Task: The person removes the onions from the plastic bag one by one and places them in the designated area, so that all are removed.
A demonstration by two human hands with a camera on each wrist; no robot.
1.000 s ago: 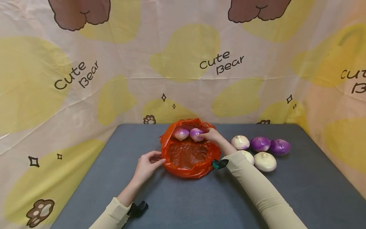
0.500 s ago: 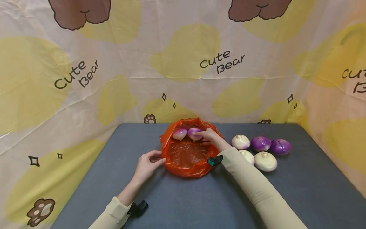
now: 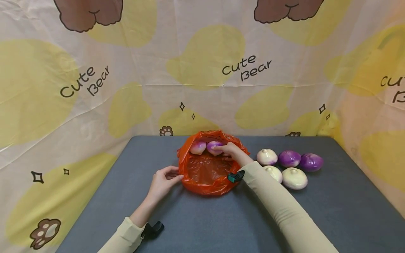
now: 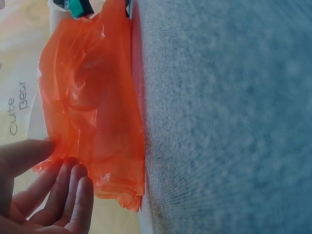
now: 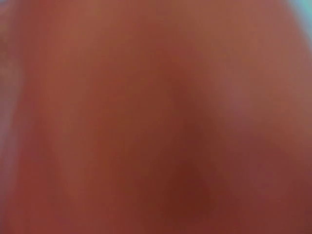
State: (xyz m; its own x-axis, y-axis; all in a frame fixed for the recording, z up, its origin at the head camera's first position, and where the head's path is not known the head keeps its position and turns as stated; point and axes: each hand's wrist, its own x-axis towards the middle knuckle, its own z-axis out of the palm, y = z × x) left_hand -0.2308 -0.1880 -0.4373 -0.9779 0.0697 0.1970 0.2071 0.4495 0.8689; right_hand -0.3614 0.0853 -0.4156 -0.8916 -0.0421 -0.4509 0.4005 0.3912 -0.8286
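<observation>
An orange-red plastic bag (image 3: 207, 170) stands with its mouth wide on the table. Inside, toward the back, sit two purple-and-white onions, the left onion (image 3: 198, 148) beside the right onion (image 3: 214, 148). My right hand (image 3: 233, 151) reaches over the bag's right rim and holds the right onion, thumb on its near side. My left hand (image 3: 162, 181) pinches the bag's left edge between thumb and fingers; in the left wrist view the fingertips (image 4: 70, 163) meet the bag's film (image 4: 97, 107). Only a reddish blur fills the right wrist view.
Right of the bag lie several onions: white ones, such as the front onion (image 3: 295, 178), and two purple ones, one being the far-right onion (image 3: 311, 162). Part of one white onion (image 3: 273, 173) is behind the right sleeve. A printed cloth (image 3: 202, 63) hangs behind the dark table (image 3: 202, 225).
Inside the bag, my right hand has moved slightly left with the onion it holds, and the other onion has shifted slightly left too. My left hand stays at the bag's edge.
</observation>
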